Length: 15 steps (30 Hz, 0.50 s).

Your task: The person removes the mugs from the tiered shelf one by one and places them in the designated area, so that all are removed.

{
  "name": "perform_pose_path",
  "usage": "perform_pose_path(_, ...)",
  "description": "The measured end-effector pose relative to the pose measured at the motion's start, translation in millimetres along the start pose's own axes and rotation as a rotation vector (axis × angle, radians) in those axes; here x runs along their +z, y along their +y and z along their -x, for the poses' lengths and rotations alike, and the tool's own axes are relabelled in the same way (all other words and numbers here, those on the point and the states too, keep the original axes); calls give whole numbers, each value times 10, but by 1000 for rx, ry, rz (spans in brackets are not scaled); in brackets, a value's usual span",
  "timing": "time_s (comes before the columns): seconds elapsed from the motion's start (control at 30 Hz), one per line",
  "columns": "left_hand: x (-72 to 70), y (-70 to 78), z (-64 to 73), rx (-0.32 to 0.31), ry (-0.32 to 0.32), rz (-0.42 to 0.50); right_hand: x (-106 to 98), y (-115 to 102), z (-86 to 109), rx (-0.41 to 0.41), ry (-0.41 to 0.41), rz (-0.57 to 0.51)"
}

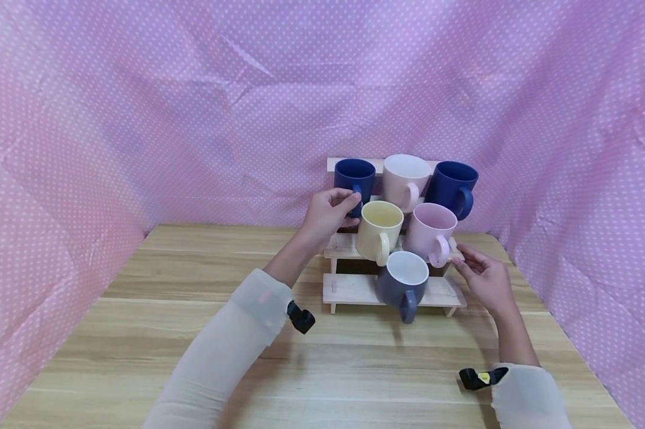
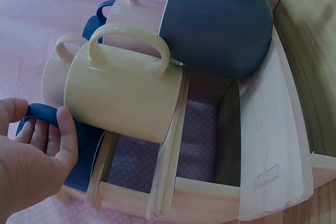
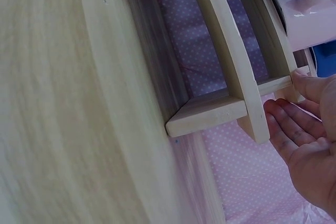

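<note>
At the upper left of a three-step wooden rack (image 1: 349, 289), my left hand (image 1: 324, 217) grips the handle of a navy blue mug (image 1: 349, 173). In the left wrist view, thumb and fingers pinch that blue handle (image 2: 42, 113). My right hand (image 1: 485, 279) holds the right end of the middle step, with thumb and fingertips at the board's edge (image 3: 295, 72). A pale pink mug (image 1: 402, 167) and another navy mug (image 1: 451, 179) share the top step. Yellow (image 1: 376, 229) and pink (image 1: 426, 229) mugs stand on the middle step, a grey mug (image 1: 394, 289) on the lowest.
The rack stands on a wood-grain table (image 1: 193, 286), toward its back right. Pink polka-dot cloth (image 1: 274, 119) hangs behind and along both sides. Small black devices (image 1: 302, 319) are strapped at both sleeve cuffs.
</note>
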<state>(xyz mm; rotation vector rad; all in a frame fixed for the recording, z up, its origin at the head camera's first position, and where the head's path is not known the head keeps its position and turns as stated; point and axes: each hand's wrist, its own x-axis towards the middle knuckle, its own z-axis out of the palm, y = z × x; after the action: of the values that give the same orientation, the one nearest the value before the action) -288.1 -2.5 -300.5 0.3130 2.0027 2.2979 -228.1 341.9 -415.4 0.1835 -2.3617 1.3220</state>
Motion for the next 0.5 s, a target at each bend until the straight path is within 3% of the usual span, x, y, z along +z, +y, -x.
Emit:
perform_pose_path(0.27, -3, 23, 30, -22, 14, 58, -6, 12, 4, -7, 0, 4)
perform_pose_path(0.5, -74, 59, 58, -26, 64, 29, -4, 14, 3, -2, 4, 2)
